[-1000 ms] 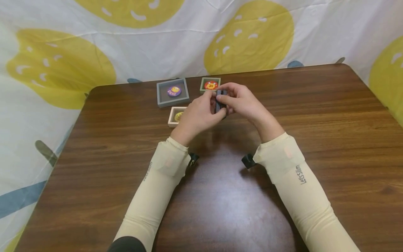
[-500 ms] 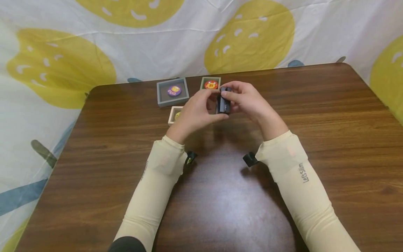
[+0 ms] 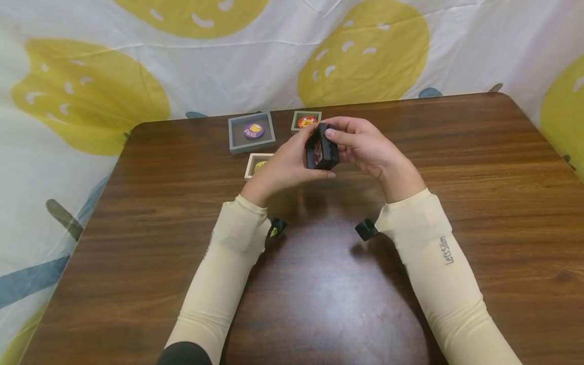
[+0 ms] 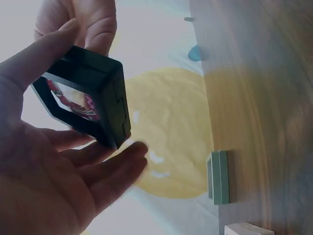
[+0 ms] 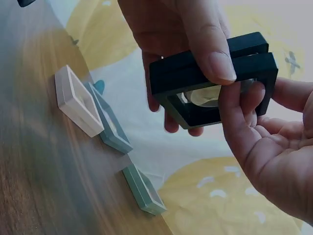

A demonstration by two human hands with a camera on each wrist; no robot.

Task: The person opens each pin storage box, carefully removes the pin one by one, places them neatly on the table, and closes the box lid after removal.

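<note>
A small black floating display frame [image 3: 327, 147] is held up off the table between my two hands. Through its window, a red and whitish round piece [image 4: 73, 102] shows in the left wrist view. My left hand [image 3: 289, 161] grips the frame with the thumb on one edge and fingers on the opposite side. From the right, my right hand [image 3: 365, 144] pinches the frame at its edge. A narrow gap between the frame's two halves is seen in the right wrist view, near the right fingers [image 5: 242, 105]. What lies behind the frame is partly hidden.
Behind the hands lie a grey frame [image 3: 233, 148] with a purple and yellow piece, and a green frame [image 3: 295, 126] with a red one. A cream frame [image 3: 248, 168] is partly covered by my left hand. A patterned cloth [image 3: 255, 71] hangs past the table edge.
The black frame has turned from nearly edge-on until its window faces left, and has shifted slightly right. Both hands have kept hold of it, the right wrist moving slightly right.
</note>
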